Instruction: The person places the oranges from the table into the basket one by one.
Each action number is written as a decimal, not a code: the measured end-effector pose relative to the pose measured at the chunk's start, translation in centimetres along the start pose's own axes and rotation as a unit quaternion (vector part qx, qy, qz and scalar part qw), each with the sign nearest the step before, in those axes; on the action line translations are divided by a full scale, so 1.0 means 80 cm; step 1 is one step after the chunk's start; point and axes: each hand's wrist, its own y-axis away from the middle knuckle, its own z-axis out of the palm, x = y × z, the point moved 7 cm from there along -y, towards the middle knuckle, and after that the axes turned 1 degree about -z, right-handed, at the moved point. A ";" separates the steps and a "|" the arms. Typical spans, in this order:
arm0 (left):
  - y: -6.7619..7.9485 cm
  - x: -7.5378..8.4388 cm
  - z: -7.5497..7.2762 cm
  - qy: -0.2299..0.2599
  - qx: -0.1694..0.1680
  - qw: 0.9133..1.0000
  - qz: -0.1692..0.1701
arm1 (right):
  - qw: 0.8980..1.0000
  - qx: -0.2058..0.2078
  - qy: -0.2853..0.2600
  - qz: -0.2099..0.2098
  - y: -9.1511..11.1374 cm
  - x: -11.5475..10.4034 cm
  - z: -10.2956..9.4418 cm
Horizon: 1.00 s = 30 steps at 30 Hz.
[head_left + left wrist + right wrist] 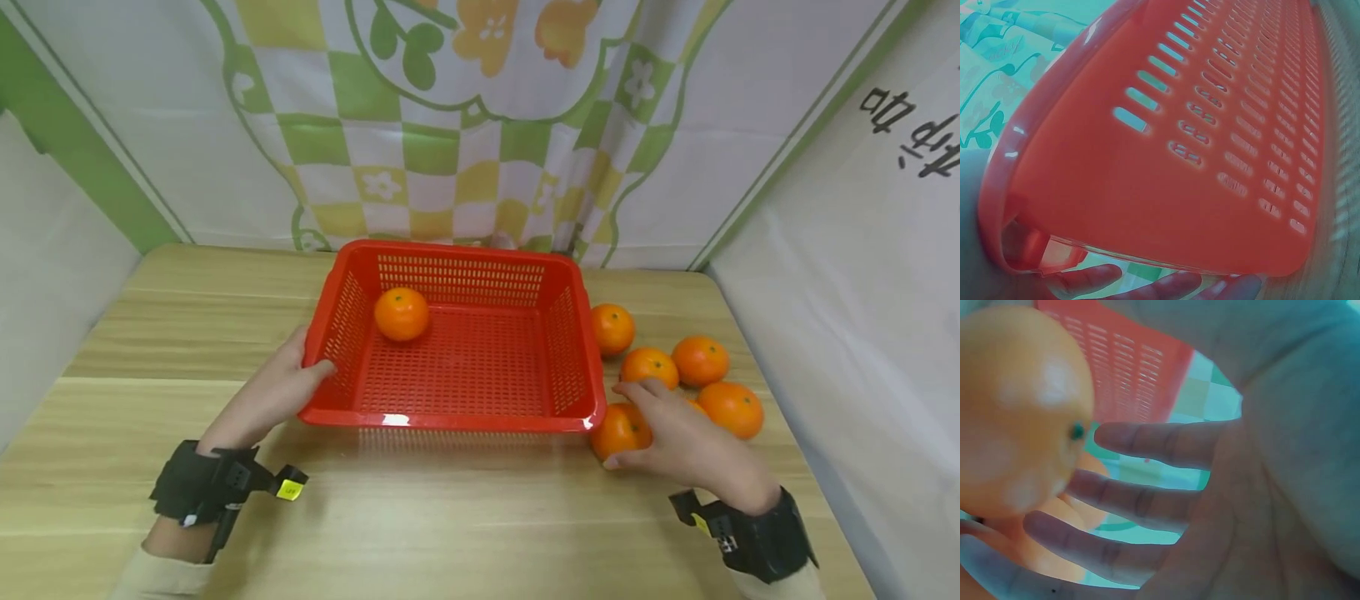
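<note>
- Head view: The left hand (281,385) grips the left end of the red basket (457,362), thumb over the rim on the inner side and fingers outside, largely hidden by the wall here.
- Head view: The basket stands upright on the wooden table (480,521). One orange (402,314) lies inside it, toward the left rear.
- Head view: The right hand (686,433) is at the near fruit (621,430), located just beside the basket's front right corner. Thumb and index finger lie apart on either side of it.
- Head view: More fruit lies to the right of the basket: a rear fruit (612,329), a middle fruit (649,367), a far-right fruit (701,361) and a right-hand fruit (731,409). Another is mostly covered by the right hand.
- Head view: A checked curtain (465,158) hangs behind the table.
- Left wrist view: The perforated basket wall fills most of the frame. Fingers of the left hand extend along the basket's end, slightly apart; the thumb's grip cannot be made out.
- Right wrist view: Four fingers are spread and nearly straight. The index fingertip is next to the near fruit's green stem spot; whether it touches cannot be determined.
</note>
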 end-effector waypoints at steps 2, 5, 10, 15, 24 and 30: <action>0.000 0.001 -0.001 -0.001 0.001 1.000 0.001 | 1.000 0.000 0.000 -0.002 -0.001 0.000 0.003; -0.001 0.003 -0.002 0.000 0.001 1.000 0.003 | 1.000 0.001 -0.001 -0.005 -0.004 0.000 0.008; 0.000 0.003 0.000 0.005 0.003 1.000 0.004 | 1.000 -0.013 -0.018 0.000 -0.007 0.002 0.019; 0.002 0.002 0.002 0.009 0.001 1.000 0.006 | 1.000 -0.015 -0.023 0.001 -0.010 0.003 0.027; 0.003 0.001 0.000 0.001 0.003 1.000 0.001 | 0.999 -0.007 -0.035 0.005 -0.016 0.007 0.038; 0.002 0.001 0.000 0.002 0.003 1.000 -0.003 | 0.999 -0.006 -0.033 0.000 -0.018 0.005 0.044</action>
